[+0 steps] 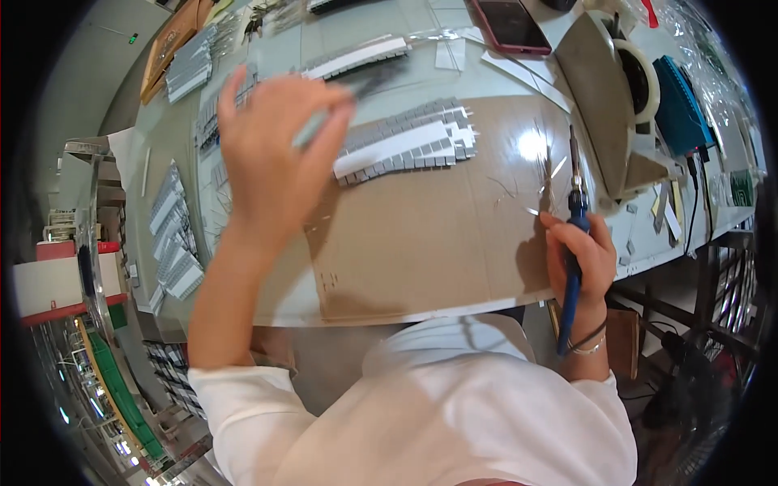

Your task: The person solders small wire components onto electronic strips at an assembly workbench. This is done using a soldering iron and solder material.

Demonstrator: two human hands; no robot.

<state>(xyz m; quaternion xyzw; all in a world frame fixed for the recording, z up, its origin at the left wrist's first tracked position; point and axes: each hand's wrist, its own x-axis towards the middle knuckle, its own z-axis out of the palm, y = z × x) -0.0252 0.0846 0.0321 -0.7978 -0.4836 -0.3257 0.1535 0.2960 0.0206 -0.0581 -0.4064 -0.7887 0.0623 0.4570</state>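
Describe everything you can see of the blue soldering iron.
The soldering iron is slim and pen-shaped, with a blue, plastic-looking handle and a thin, metallic-looking shaft. The right hand grips the handle toward its front, shaft pointing forward, near the right side of the brown cardboard. Whether it is hot cannot be told.

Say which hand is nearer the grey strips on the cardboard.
Left hand, at the left end of the strips; the right hand, holding a soldering iron, is farther, to their lower right.
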